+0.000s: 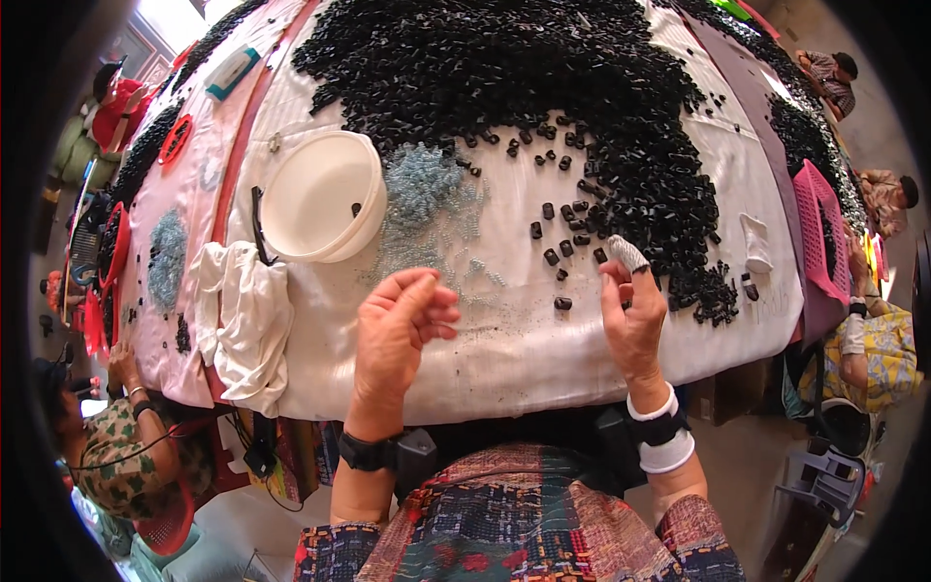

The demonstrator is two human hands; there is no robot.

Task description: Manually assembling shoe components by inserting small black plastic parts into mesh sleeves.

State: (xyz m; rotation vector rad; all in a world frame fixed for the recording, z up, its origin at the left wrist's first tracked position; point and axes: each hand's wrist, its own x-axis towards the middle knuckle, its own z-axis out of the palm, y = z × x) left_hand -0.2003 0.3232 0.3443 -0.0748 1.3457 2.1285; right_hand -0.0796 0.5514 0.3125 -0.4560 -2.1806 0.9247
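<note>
My left hand [400, 325] hovers over the near edge of the white-covered table, its thumb pressed to curled fingers; anything between them is too small to make out. My right hand [635, 315] is bent upward at the near right, thumb close to an index finger wrapped in a white finger cover [627, 253]. A dark spot shows at the cover's lower end, and what those fingers pinch is unclear. Loose short black cylindrical pieces [562, 303] lie between the hands. Beyond my left hand spreads a heap of tiny clear bluish beads [422, 184].
A white plastic bowl [291, 233] with one black piece inside stands at left, by a crumpled white cloth [242, 330]. A large black heap [485, 68] fills the far side. At right is a pink basket [810, 218]. Other people sit along both sides.
</note>
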